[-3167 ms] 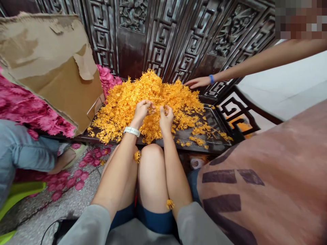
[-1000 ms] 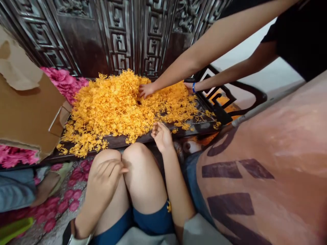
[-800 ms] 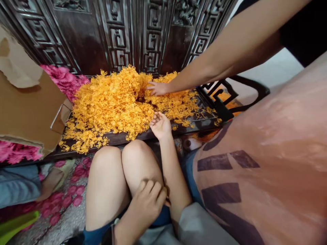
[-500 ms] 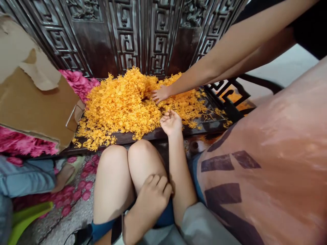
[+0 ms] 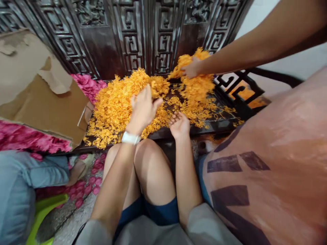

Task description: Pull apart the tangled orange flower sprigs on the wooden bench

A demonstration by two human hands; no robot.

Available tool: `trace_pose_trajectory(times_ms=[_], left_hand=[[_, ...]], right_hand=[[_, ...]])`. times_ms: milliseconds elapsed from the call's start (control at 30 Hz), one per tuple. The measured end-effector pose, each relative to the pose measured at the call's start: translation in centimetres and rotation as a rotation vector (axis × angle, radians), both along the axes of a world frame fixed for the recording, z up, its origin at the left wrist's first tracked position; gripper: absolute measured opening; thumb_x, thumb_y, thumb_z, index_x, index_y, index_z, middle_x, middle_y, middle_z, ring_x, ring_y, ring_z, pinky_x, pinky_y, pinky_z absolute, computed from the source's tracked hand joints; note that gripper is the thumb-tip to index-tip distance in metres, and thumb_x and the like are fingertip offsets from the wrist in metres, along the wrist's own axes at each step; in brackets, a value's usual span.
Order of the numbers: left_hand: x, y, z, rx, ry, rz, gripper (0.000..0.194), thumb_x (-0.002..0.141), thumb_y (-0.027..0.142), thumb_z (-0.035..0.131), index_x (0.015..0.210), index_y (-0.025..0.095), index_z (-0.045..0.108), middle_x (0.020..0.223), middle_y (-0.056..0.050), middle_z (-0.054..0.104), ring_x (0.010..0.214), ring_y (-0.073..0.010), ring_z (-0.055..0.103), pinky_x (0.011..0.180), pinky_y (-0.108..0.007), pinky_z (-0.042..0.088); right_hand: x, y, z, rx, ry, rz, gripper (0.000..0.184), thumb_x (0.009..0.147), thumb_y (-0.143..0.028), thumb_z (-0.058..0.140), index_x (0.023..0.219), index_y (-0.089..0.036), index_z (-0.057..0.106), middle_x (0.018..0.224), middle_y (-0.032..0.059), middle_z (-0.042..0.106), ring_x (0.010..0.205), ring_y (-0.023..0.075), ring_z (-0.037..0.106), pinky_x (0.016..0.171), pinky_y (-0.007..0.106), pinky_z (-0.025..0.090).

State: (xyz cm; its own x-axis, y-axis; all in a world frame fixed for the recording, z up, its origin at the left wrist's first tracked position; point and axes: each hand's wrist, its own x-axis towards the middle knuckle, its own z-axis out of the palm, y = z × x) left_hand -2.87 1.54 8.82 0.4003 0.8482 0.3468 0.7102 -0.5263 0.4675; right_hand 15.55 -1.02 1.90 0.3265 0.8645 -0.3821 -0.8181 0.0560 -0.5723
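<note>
A heap of orange-yellow artificial flowers (image 5: 112, 109) lies on a dark wooden bench. My left hand (image 5: 143, 105), with a white band on its wrist, is over the heap's front right part. Its fingers are stretched and the thumb stands apart; motion blurs it, and I cannot tell whether it touches the flowers. At the bench's front edge, my right hand (image 5: 180, 125) rests palm up, fingers loosely curled and nothing in them. Farther right, another person's hand (image 5: 192, 68) grips a bunch of the same flowers (image 5: 199, 86), raised off the bench seat.
A torn cardboard box (image 5: 46, 105) stands at the left, with pink flowers (image 5: 33, 137) below it and behind. Pink pieces (image 5: 84, 187) are scattered on the floor near a green stool (image 5: 46, 211). A carved wooden backrest (image 5: 130, 37) rises behind the bench. Someone in an orange shirt (image 5: 281, 153) is close on my right.
My left hand has gone from my knee forward to the heap, its fingers now stretched. The other person's hand has moved right and up with a bunch of flowers. My right hand keeps its pose.
</note>
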Motion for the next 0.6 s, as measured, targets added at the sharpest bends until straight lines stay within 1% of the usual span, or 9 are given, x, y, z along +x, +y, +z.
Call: trace_pose_trajectory(times_ms=[100,167,233,267,333,400,467,533,600], left_hand=[[0.2,3.5,-3.2,-0.225,-0.028,-0.085,0.053,0.114,0.042,0.055,0.155,0.012,0.067,0.165,-0.023,0.061,0.153,-0.0322,0.061,0.126,-0.043,0.049],[-1.3,4.0,-5.1,-0.275,0.005,0.047,0.037,0.111,0.029,0.058,0.138,0.015,0.079,0.14,-0.02,0.079,0.133,-0.0311,0.074,0.118,-0.043,0.055],[-3.2,4.0,-6.3,-0.278,0.083,0.188,0.026,0.105,0.024,0.064,0.119,0.018,0.085,0.116,-0.019,0.085,0.116,-0.0331,0.079,0.109,-0.046,0.058],[-4.1,4.0,-6.6,-0.27,0.088,0.225,0.022,0.103,0.025,0.067,0.114,0.019,0.086,0.11,-0.018,0.085,0.11,-0.0332,0.079,0.105,-0.046,0.059],[-5.5,4.3,-6.8,-0.24,0.043,0.27,0.019,0.101,0.026,0.071,0.114,0.02,0.084,0.105,-0.015,0.085,0.104,-0.032,0.078,0.101,-0.044,0.059],[-6.4,4.8,-6.8,-0.218,-0.007,0.31,0.025,0.098,0.024,0.074,0.122,0.02,0.081,0.103,-0.013,0.084,0.103,-0.031,0.077,0.1,-0.043,0.058],[-6.8,5.2,-6.8,-0.219,-0.028,0.325,0.034,0.097,0.022,0.076,0.131,0.02,0.078,0.104,-0.012,0.084,0.104,-0.0311,0.076,0.102,-0.044,0.056],[-7.0,5.4,-6.9,-0.23,-0.044,0.302,0.036,0.097,0.023,0.077,0.133,0.021,0.078,0.108,-0.013,0.083,0.107,-0.0315,0.075,0.104,-0.045,0.056],[-7.0,5.5,-7.0,-0.221,-0.045,0.285,0.035,0.097,0.025,0.079,0.131,0.022,0.08,0.119,-0.015,0.08,0.112,-0.0328,0.074,0.107,-0.047,0.056]], right_hand=[[0.1,0.1,-1.0,-0.052,-0.176,-0.027,0.018,0.097,-0.025,0.065,0.08,-0.019,0.064,0.066,-0.0044,0.057,0.054,0.007,0.048,0.051,0.018,0.039],[-0.4,0.6,-1.8,-0.033,-0.395,0.026,0.014,0.093,-0.029,0.073,0.084,-0.02,0.068,0.071,-0.0033,0.062,0.057,0.0083,0.049,0.053,0.02,0.038],[-1.7,1.5,-2.6,0.023,-0.703,0.136,0.01,0.088,-0.028,0.08,0.092,-0.022,0.074,0.081,-0.0009,0.067,0.066,0.0114,0.055,0.06,0.023,0.043],[-2.6,2.2,-3.0,0.061,-0.876,0.187,0.015,0.085,-0.025,0.083,0.098,-0.022,0.076,0.09,0.0009,0.069,0.074,0.0138,0.06,0.067,0.025,0.049],[-4.4,3.9,-3.8,0.148,-1.21,0.262,0.038,0.078,-0.015,0.088,0.113,-0.025,0.079,0.115,0.0055,0.068,0.102,0.0205,0.066,0.091,0.033,0.057],[-5.9,5.6,-4.4,0.217,-1.45,0.326,0.048,0.078,-0.011,0.087,0.123,-0.027,0.078,0.131,0.0085,0.062,0.125,0.0265,0.063,0.113,0.042,0.053],[-6.6,7.1,-4.8,0.239,-1.561,0.359,0.033,0.087,-0.014,0.08,0.117,-0.027,0.079,0.128,0.0093,0.061,0.125,0.0283,0.061,0.119,0.046,0.049],[-6.7,8.2,-4.9,0.239,-1.577,0.324,0.015,0.093,-0.018,0.074,0.106,-0.025,0.078,0.117,0.0082,0.062,0.114,0.0269,0.062,0.117,0.045,0.05],[-6.5,9.1,-4.6,0.237,-1.55,0.27,0.005,0.095,-0.025,0.075,0.1,-0.025,0.077,0.111,0.0068,0.064,0.105,0.0252,0.062,0.112,0.043,0.051]])
